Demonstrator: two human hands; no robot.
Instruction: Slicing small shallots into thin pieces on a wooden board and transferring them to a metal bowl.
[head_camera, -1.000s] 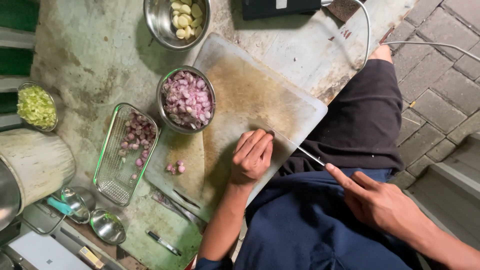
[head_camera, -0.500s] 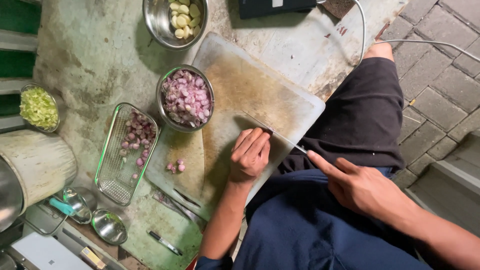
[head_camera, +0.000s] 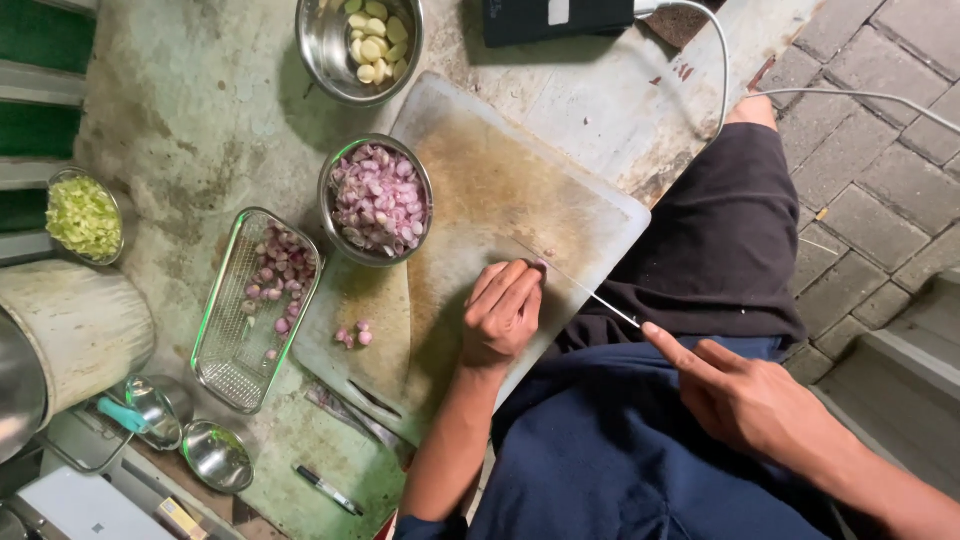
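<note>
Head view. Worn, stained pale plastic cutting board (head_camera: 500, 170) lies on the mottled green-grey counter (head_camera: 200, 110).

Left hand (head_camera: 503, 312) rests knuckles-up on the board, fingers curled narrow, pinning a small purple shallot piece (head_camera: 541, 265) under the fingertips; only a sliver of it shows at the tips.

Right hand (head_camera: 745, 395) is closed around the handle of a thin-bladed steel knife (head_camera: 590, 290), index finger stretched along the spine. The blade runs across the board's near edge, its tip just beside the pinned piece.

Round steel bowl of sliced purple shallots (head_camera: 379, 200) sits on the board's far-left part, near the left hand. A few loose peeled shallots (head_camera: 350, 333) lie on the board left of that hand. Rectangular wire-mesh basket of whole shallots (head_camera: 255, 310) stands beside the board.
</note>
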